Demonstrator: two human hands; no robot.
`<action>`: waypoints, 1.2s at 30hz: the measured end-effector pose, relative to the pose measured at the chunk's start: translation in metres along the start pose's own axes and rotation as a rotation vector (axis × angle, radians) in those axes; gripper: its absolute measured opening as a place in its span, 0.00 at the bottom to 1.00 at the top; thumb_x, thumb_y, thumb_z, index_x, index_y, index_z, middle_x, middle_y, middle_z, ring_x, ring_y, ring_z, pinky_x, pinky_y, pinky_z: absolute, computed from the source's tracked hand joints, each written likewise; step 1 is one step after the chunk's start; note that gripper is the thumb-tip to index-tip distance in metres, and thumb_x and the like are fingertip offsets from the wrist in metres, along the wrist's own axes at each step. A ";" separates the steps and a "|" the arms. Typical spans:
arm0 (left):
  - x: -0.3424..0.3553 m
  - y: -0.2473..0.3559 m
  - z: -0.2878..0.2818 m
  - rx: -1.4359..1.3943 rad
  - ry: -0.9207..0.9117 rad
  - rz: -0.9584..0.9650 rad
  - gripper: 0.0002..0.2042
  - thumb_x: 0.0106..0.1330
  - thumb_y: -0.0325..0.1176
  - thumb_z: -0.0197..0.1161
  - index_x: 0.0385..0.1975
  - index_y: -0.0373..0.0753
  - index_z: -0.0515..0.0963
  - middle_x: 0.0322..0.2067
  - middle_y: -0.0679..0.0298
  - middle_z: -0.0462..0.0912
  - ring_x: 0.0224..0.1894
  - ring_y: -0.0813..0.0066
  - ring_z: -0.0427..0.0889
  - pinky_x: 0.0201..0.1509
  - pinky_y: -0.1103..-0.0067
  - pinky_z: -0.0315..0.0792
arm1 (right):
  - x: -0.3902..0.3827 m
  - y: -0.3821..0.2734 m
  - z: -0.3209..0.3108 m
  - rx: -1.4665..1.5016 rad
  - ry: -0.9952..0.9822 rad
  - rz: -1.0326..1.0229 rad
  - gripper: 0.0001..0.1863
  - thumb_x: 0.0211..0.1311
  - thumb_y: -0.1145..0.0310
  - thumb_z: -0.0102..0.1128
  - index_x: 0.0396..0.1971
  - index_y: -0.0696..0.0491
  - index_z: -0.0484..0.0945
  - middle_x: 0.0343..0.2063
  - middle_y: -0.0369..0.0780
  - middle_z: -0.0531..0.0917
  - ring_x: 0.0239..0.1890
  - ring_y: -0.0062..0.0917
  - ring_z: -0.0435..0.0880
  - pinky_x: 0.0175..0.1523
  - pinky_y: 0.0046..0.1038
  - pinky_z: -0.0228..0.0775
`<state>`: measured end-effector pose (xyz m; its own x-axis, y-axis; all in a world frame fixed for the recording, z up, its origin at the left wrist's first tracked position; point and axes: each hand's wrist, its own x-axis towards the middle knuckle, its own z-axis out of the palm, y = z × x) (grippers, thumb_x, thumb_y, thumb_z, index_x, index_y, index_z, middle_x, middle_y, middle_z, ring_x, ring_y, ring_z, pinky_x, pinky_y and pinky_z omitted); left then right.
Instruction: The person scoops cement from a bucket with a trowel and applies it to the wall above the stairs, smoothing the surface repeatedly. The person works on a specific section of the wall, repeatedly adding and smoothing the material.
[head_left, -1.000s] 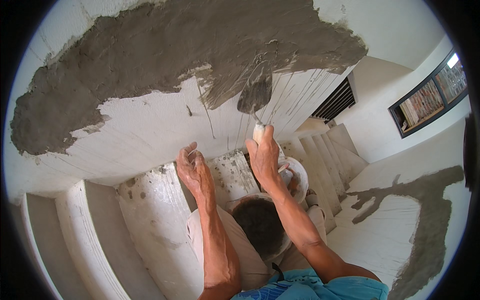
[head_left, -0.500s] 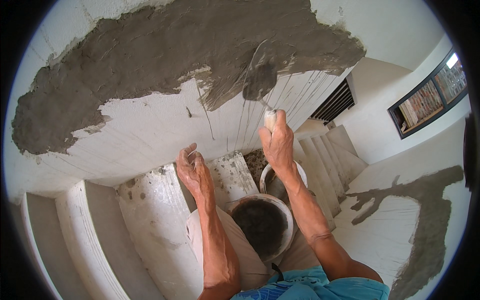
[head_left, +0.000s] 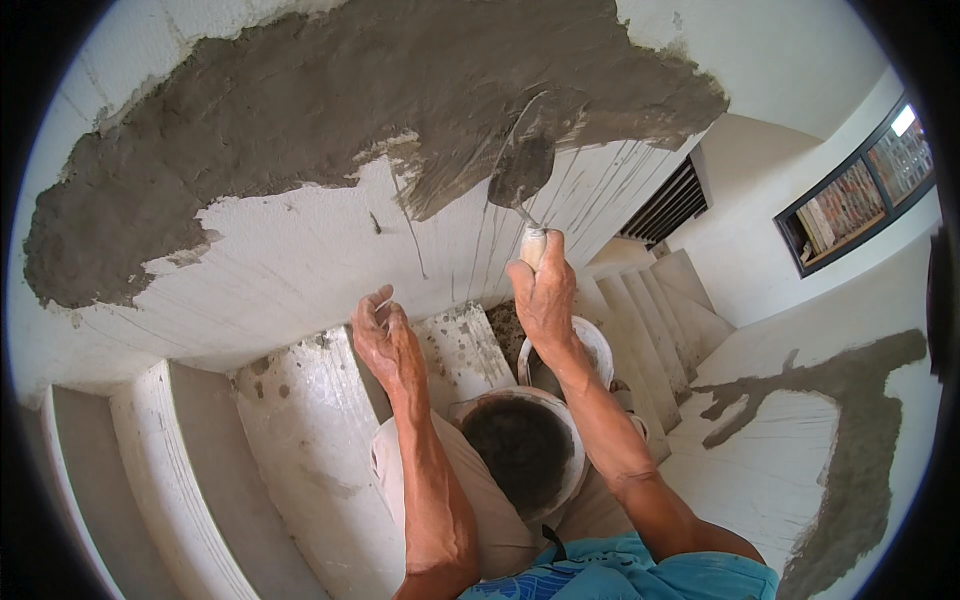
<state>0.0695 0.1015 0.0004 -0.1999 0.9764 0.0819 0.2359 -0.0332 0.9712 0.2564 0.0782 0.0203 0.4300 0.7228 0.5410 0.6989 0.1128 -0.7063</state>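
Note:
My right hand (head_left: 546, 295) is closed around the pale handle of a trowel (head_left: 524, 172). The trowel's grey, mortar-smeared blade lies over the lower edge of a wide patch of wet grey mortar (head_left: 300, 110) on the white wall (head_left: 290, 235); whether it touches cannot be told. My left hand (head_left: 390, 345) hangs in front of the wall's foot with nothing in it, its fingers loosely bent and apart. Between my legs stands a bucket (head_left: 578, 470) holding dark grey mortar (head_left: 515, 450).
A second, white-rimmed bucket (head_left: 600, 350) stands just beyond the first. Stairs with mortar splashes (head_left: 300, 430) run down on the left, and more steps (head_left: 650, 320) lie on the right. Another mortar patch (head_left: 860, 440) covers part of the right wall, below a dark-framed window (head_left: 855, 195).
My right hand and the trowel have drawn slightly down, toward me, with the handle a little farther left. My left hand has hardly moved.

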 end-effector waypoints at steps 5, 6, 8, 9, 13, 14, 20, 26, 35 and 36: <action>0.001 0.000 0.001 -0.005 -0.009 0.002 0.13 0.70 0.27 0.55 0.51 0.32 0.78 0.50 0.50 0.78 0.49 0.58 0.82 0.50 0.64 0.79 | -0.011 -0.014 0.024 -0.029 -0.129 0.148 0.18 0.60 0.74 0.58 0.44 0.61 0.61 0.23 0.56 0.77 0.29 0.55 0.83 0.33 0.47 0.74; 0.001 0.000 0.001 -0.006 -0.009 -0.007 0.13 0.70 0.27 0.55 0.51 0.32 0.78 0.50 0.50 0.78 0.48 0.58 0.82 0.50 0.65 0.79 | -0.016 -0.018 0.025 -0.031 -0.168 0.167 0.18 0.61 0.73 0.58 0.45 0.61 0.60 0.24 0.57 0.78 0.31 0.56 0.84 0.34 0.48 0.74; 0.002 -0.001 0.001 -0.007 -0.006 0.000 0.13 0.70 0.27 0.55 0.51 0.32 0.78 0.50 0.50 0.79 0.48 0.58 0.82 0.50 0.65 0.78 | -0.023 -0.019 0.023 -0.041 -0.210 0.159 0.18 0.60 0.73 0.59 0.44 0.62 0.61 0.25 0.58 0.78 0.31 0.56 0.83 0.34 0.48 0.73; 0.002 -0.002 0.001 -0.009 -0.002 0.006 0.13 0.70 0.27 0.55 0.51 0.32 0.78 0.50 0.50 0.79 0.48 0.58 0.82 0.50 0.65 0.78 | -0.027 -0.016 0.022 -0.051 -0.211 0.122 0.18 0.60 0.73 0.60 0.43 0.62 0.62 0.25 0.58 0.78 0.30 0.57 0.82 0.33 0.48 0.73; 0.003 -0.005 0.000 -0.011 -0.002 0.012 0.13 0.70 0.26 0.55 0.51 0.32 0.78 0.49 0.50 0.79 0.48 0.58 0.82 0.50 0.66 0.78 | -0.033 -0.011 0.007 -0.028 -0.162 -0.019 0.17 0.58 0.74 0.59 0.41 0.63 0.63 0.22 0.54 0.76 0.26 0.51 0.82 0.31 0.45 0.72; 0.002 -0.003 0.000 -0.013 -0.001 0.007 0.13 0.70 0.26 0.54 0.51 0.32 0.78 0.50 0.50 0.79 0.48 0.59 0.82 0.50 0.66 0.78 | -0.029 -0.010 0.004 -0.004 -0.140 -0.004 0.16 0.58 0.74 0.59 0.41 0.63 0.63 0.22 0.53 0.76 0.25 0.49 0.81 0.30 0.44 0.71; 0.003 -0.003 0.000 -0.024 -0.010 -0.001 0.13 0.70 0.26 0.54 0.51 0.32 0.78 0.50 0.50 0.79 0.48 0.59 0.82 0.50 0.66 0.78 | -0.003 -0.009 0.003 0.065 -0.038 0.053 0.14 0.58 0.74 0.56 0.40 0.62 0.65 0.19 0.48 0.74 0.20 0.42 0.79 0.27 0.41 0.71; 0.002 -0.003 -0.001 -0.010 0.002 0.014 0.13 0.70 0.26 0.55 0.51 0.32 0.78 0.49 0.51 0.79 0.48 0.60 0.82 0.50 0.65 0.78 | -0.032 -0.014 0.009 -0.066 -0.255 -0.005 0.15 0.57 0.74 0.58 0.41 0.61 0.65 0.20 0.53 0.75 0.24 0.53 0.80 0.29 0.45 0.72; 0.002 -0.002 -0.001 -0.030 0.003 -0.007 0.13 0.70 0.26 0.55 0.51 0.32 0.78 0.49 0.51 0.78 0.49 0.58 0.82 0.51 0.64 0.79 | 0.004 -0.002 -0.010 0.045 -0.012 -0.031 0.12 0.58 0.76 0.55 0.39 0.62 0.64 0.19 0.50 0.72 0.19 0.44 0.73 0.29 0.42 0.69; 0.002 -0.002 0.000 -0.038 0.008 -0.011 0.13 0.70 0.26 0.54 0.52 0.32 0.78 0.49 0.51 0.78 0.49 0.58 0.82 0.51 0.64 0.79 | 0.010 0.000 -0.011 0.058 0.004 -0.034 0.12 0.58 0.76 0.54 0.39 0.62 0.64 0.19 0.49 0.71 0.19 0.43 0.72 0.29 0.41 0.68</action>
<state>0.0685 0.1030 -0.0011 -0.2098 0.9751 0.0724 0.1974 -0.0303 0.9799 0.2666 0.0781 0.0310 0.4089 0.7148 0.5673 0.6793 0.1766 -0.7122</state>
